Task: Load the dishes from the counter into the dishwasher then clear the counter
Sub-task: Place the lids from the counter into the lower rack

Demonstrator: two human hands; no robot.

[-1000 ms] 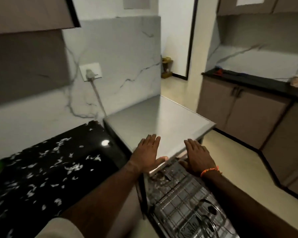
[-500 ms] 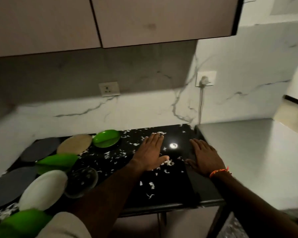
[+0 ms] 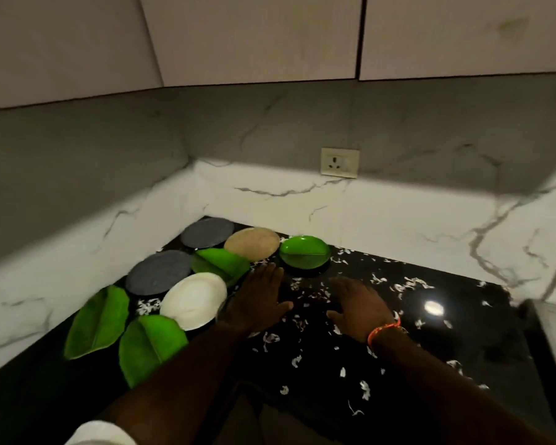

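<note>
Black speckled tabletop [image 3: 350,358] in a corner, white marble backsplash [image 3: 398,213], wall socket [image 3: 340,163], pale cabinets [image 3: 254,36] overhead. Plates clustered at left: grey plate [image 3: 207,232], tan plate [image 3: 252,244], white plate [image 3: 194,300], green bowl [image 3: 304,251]. Left hand [image 3: 260,300] and right hand [image 3: 358,305] both spread flat above the surface, holding nothing.

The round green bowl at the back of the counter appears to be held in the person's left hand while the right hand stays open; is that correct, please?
Not quite. The head view shows the round green bowl resting untouched on the counter; the left hand is open with straight fingers and holds nothing. The right hand is open, as you said.
</note>
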